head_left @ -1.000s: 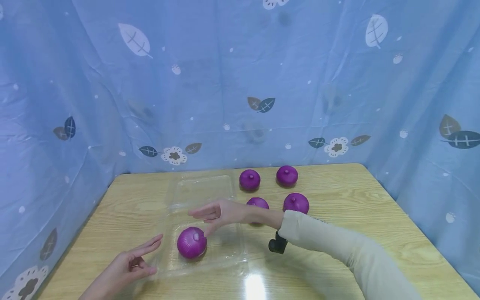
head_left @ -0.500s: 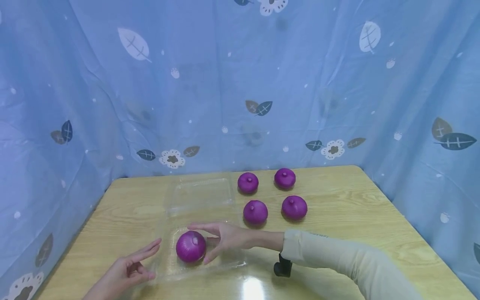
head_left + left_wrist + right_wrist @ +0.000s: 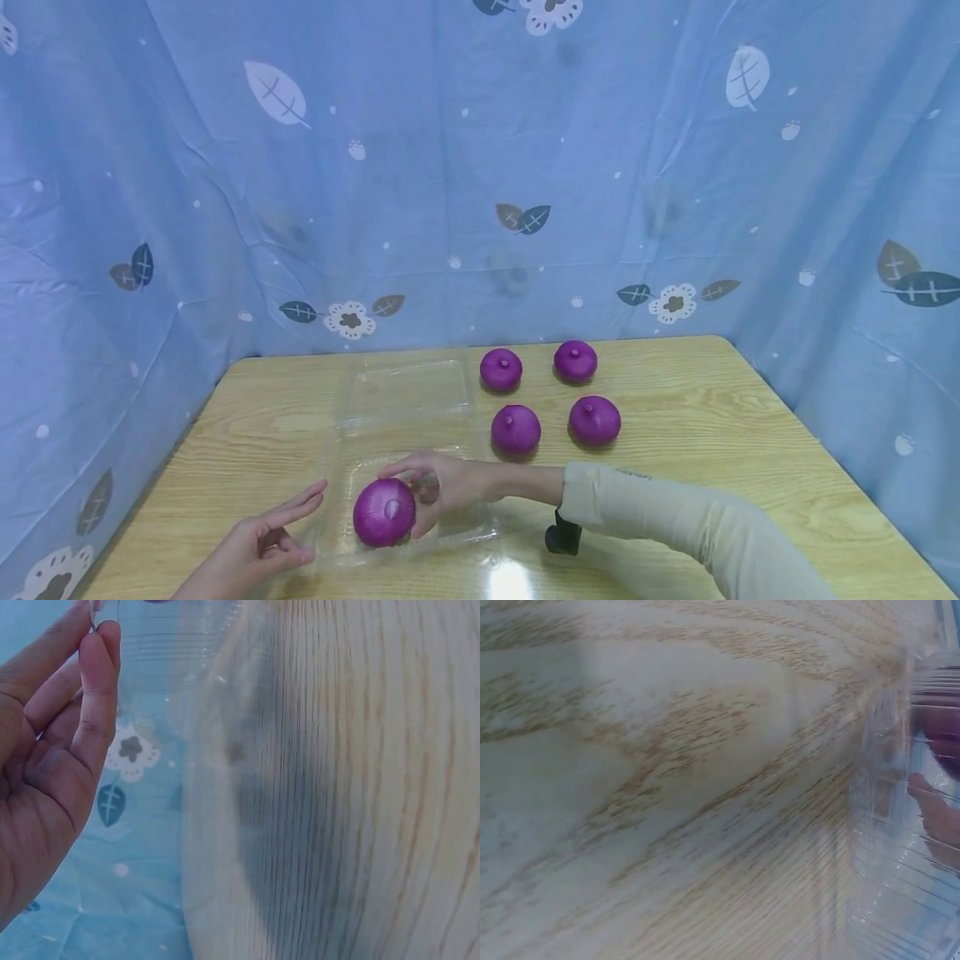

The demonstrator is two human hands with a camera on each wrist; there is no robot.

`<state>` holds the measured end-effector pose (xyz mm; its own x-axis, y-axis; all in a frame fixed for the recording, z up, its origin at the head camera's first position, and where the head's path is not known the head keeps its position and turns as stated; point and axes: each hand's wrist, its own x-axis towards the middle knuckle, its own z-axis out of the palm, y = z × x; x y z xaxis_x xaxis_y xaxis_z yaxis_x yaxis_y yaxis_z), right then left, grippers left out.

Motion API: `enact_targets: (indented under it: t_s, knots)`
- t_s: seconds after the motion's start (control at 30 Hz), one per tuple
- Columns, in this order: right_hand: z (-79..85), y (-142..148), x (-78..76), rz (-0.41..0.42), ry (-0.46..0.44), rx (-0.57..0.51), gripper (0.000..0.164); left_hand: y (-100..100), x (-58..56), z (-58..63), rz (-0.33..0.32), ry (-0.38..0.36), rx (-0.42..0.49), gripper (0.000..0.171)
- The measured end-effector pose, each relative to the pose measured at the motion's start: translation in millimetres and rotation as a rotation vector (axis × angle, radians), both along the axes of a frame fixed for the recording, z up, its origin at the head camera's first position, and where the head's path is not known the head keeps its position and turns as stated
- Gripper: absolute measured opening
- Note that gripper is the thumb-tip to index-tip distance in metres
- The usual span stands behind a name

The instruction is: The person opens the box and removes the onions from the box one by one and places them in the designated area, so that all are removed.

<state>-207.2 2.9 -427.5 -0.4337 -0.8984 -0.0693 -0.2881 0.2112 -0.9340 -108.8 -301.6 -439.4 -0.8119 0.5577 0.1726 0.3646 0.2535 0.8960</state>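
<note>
A purple onion (image 3: 381, 515) sits in the near half of a clear plastic clamshell container (image 3: 348, 546), which lies unfolded on the table. My right hand (image 3: 446, 490) grips the onion from its right side, thumb at the near side and fingers round the far side. In the right wrist view, part of the onion (image 3: 941, 735) shows through the container's ribbed wall. At the container's left edge is my left hand (image 3: 258, 542). The left wrist view has that hand's fingertips pinching the thin clear rim, other fingers curled.
To the right of the container, several more purple onions stand in two rows, among them a near-left one (image 3: 516, 431) and a far-right one (image 3: 576, 361). The wood-grain table (image 3: 675, 400) ends at a blue patterned curtain (image 3: 450, 167) behind.
My right hand has come down from above the container and closed round the onion, which has shifted slightly towards me. The left hand has stayed at the container's left edge.
</note>
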Motion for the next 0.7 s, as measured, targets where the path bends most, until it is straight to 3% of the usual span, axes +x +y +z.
enact_targets:
  t_s: [0.1,0.43,0.7]
  knots:
    - [-0.6,-0.7,0.1,0.030,-0.012,-0.017,0.071,0.1,-0.1,-0.2,0.006,0.000,-0.008,0.055]
    - [-1.4,-6.4,1.7,0.141,0.100,-0.048,0.078,-0.1,0.4,-0.4,0.005,0.036,-0.003,0.057]
    - [-6.7,-6.1,1.4,0.104,0.170,-0.049,0.067,0.2,-1.1,-3.2,-0.014,0.043,0.005,0.058]
